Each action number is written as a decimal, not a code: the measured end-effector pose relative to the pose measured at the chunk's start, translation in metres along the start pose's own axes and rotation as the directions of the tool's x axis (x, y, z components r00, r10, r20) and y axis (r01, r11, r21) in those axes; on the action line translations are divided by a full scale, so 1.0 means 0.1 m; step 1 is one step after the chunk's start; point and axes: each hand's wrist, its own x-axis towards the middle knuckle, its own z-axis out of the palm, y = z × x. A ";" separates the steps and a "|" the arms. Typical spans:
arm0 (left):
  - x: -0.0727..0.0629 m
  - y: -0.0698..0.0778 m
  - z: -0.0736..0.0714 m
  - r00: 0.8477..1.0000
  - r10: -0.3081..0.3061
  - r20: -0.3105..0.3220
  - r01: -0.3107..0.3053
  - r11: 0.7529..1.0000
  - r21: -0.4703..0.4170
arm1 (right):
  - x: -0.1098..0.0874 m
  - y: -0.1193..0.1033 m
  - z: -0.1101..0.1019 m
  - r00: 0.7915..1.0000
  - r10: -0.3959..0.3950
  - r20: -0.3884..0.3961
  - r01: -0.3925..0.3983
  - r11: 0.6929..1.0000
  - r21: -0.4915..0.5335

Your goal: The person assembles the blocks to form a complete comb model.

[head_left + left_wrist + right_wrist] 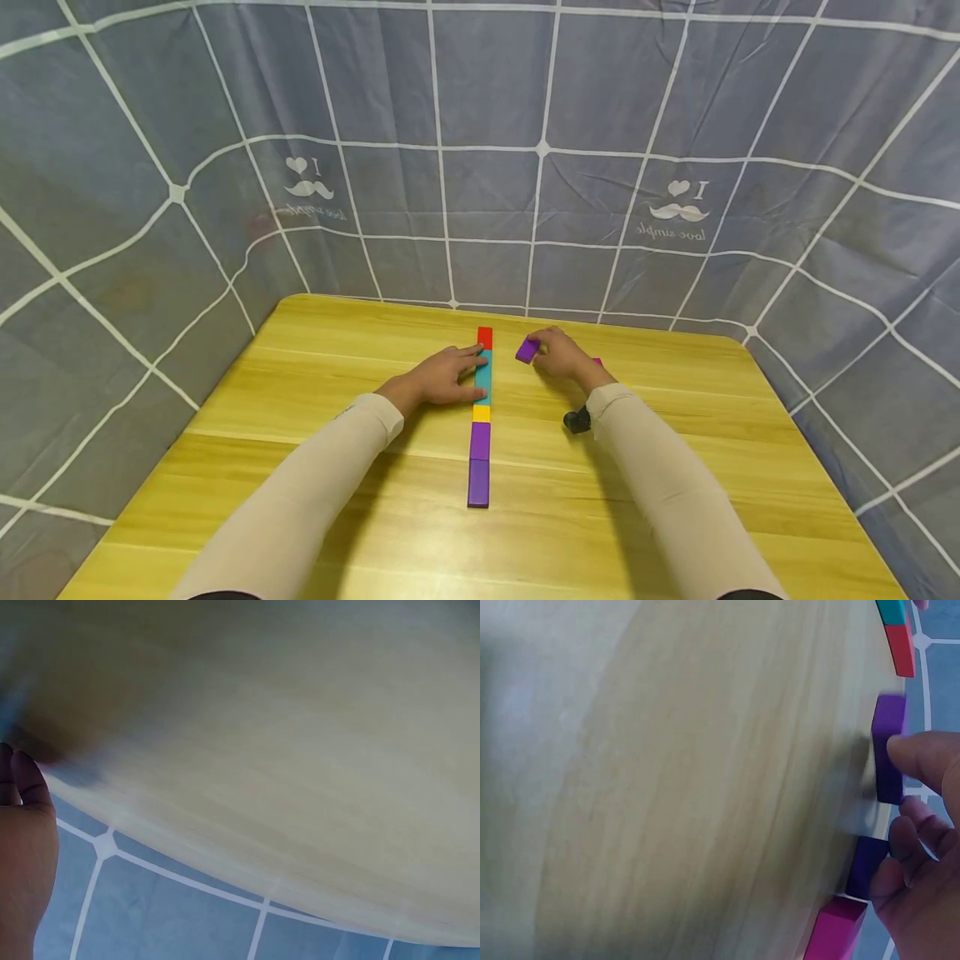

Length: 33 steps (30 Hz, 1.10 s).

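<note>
A straight row of coloured blocks runs up the middle of the table: a red block (pixel 485 337) at the far end, a teal stretch (pixel 483 377), a yellow block (pixel 482 413) and two purple blocks (pixel 478 462) at the near end. My left hand (pixel 444 377) lies at the row's left side, its extended fingers touching the teal and red part. To the right of the row, my right hand (pixel 558 353) pinches a separate purple block (pixel 889 750) between thumb and fingers. Beside its lower fingers in the right wrist view is a dark blue-purple block (pixel 866 866).
A magenta block (pixel 836 928) lies on the table close to my right hand, mostly hidden by the wrist in the head view. A small black object (pixel 577 420) is near my right cuff. Behind the wooden table (pixel 337 333) hangs a grey gridded curtain (pixel 487 192).
</note>
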 end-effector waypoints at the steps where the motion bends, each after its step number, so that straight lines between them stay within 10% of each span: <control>1: 0.00 0.00 0.01 1.000 0.003 -0.001 -0.003 1.000 0.003 | 0.00 0.01 0.01 1.000 -0.007 -0.007 0.007 1.000 0.001; 33: 0.03 -0.05 0.03 1.000 0.003 -0.002 -0.003 1.000 0.004 | 0.04 0.01 0.05 0.997 0.059 -0.041 -0.058 0.998 0.019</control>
